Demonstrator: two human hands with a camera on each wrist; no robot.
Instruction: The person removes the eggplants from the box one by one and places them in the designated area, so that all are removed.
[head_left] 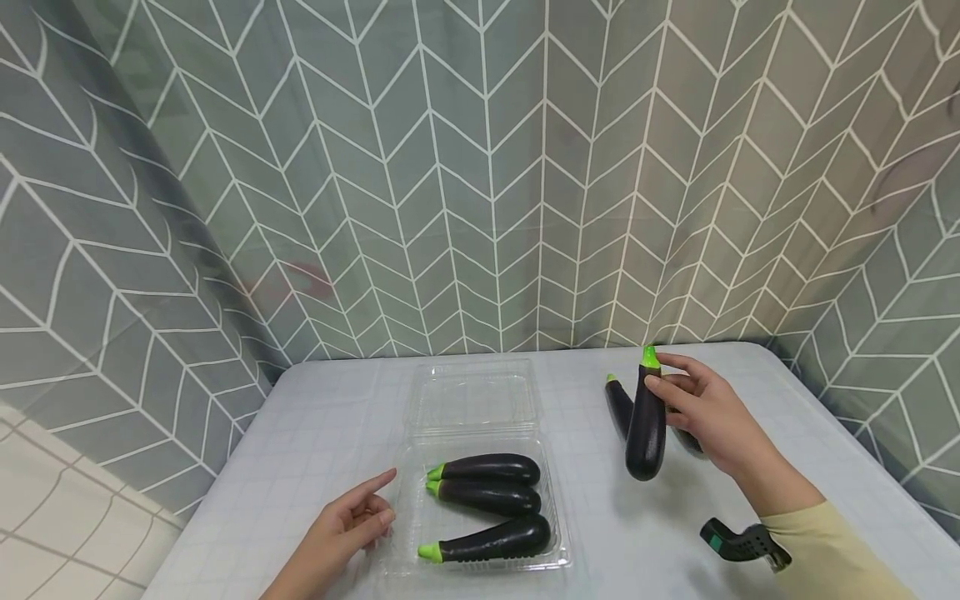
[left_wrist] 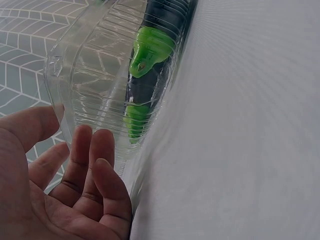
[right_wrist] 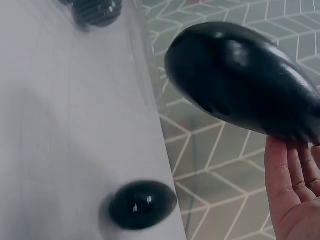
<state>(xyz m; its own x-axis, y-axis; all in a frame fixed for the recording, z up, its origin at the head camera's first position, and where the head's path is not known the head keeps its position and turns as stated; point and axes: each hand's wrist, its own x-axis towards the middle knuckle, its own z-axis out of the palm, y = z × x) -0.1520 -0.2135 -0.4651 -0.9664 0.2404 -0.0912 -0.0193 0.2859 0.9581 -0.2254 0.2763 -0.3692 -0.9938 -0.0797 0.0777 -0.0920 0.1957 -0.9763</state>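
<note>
Held upright above the table, an eggplant point(head_left: 646, 437) with a green stem is pinched by my right hand point(head_left: 705, 417) near its upper end. Its dark rounded bottom also shows in the right wrist view, with the right fingers point(right_wrist: 281, 170) against its side. Just left of a clear plastic clamshell box point(head_left: 402, 512), my left hand point(head_left: 341, 529) has loosely bent fingers and holds nothing. The left wrist view shows the left thumb at the box's rim; contact is unclear. Inside the box, several-ribbed and open, lie three eggplants point(head_left: 491, 497), stems pointing left.
Behind the held eggplant, another eggplant point(head_left: 618, 404) lies on the white table point(head_left: 300, 433). One more eggplant point(head_left: 688, 442) is partly hidden under the right hand. The box's clear lid point(head_left: 476, 400) lies folded back. A patterned curtain point(head_left: 487, 208) hangs behind the table.
</note>
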